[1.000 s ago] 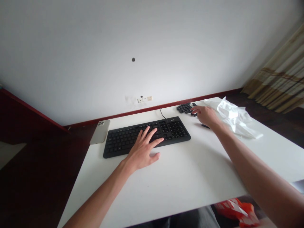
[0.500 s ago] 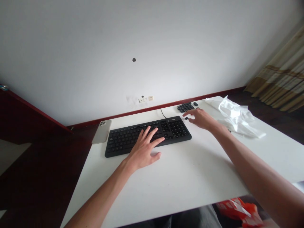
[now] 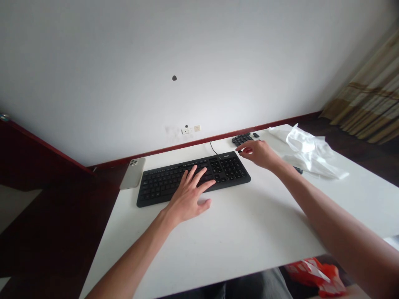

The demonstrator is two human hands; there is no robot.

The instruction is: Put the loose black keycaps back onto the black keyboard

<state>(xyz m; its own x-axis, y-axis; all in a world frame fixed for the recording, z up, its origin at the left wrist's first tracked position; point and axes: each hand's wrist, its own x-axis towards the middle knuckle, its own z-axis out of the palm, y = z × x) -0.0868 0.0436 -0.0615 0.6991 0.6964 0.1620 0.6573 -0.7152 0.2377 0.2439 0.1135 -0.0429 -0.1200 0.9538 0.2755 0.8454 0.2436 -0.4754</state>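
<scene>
The keyboard (image 3: 168, 180) lay mid-frame, keys apparently filling its left part, while spots on its right end looked bare; the work seemed partway along. The right hand (image 3: 258, 154), right of centre, pinched a small black key (image 3: 240, 151). The left hand (image 3: 185, 202) lay spread over the keyboard. Beyond, loose keys (image 3: 240, 139) sat in a cluster, seemingly left unplaced, near a plastic bag (image 3: 311, 155) at centre right.
</scene>
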